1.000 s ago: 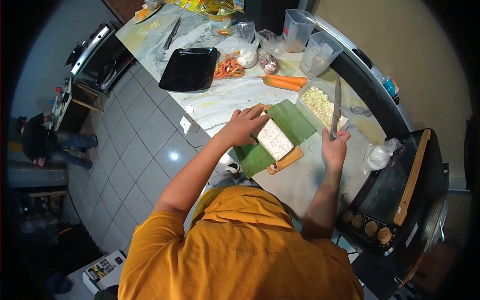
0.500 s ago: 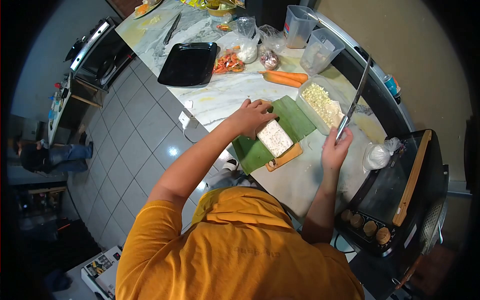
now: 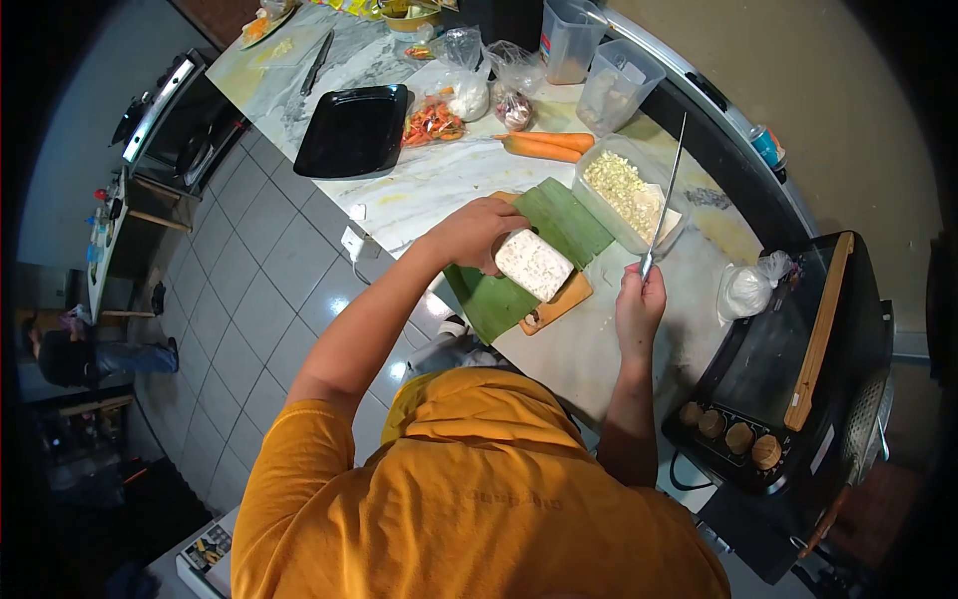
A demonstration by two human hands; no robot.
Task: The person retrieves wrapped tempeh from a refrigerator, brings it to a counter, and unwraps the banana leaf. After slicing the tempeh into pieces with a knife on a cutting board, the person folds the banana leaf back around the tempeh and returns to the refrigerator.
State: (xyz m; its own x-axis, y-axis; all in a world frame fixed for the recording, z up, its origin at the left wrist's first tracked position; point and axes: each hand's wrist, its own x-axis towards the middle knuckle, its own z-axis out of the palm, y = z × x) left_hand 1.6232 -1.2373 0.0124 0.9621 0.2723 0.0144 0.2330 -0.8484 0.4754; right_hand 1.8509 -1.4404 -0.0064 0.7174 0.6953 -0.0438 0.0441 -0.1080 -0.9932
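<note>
While the right hand [image 3: 640, 307] is closed around the handle of a knife [image 3: 665, 213], blade raised, the left hand [image 3: 479, 232] grips the far end of a white speckled block [image 3: 535, 266]. The block is over a green leaf [image 3: 566, 222] on a wooden board [image 3: 571, 298]; full contact beneath cannot be confirmed. Beyond: a clear tub [image 3: 602, 218] containing pale chopped pieces [image 3: 611, 178], then carrots [image 3: 544, 147], then a black tray [image 3: 351, 130].
</note>
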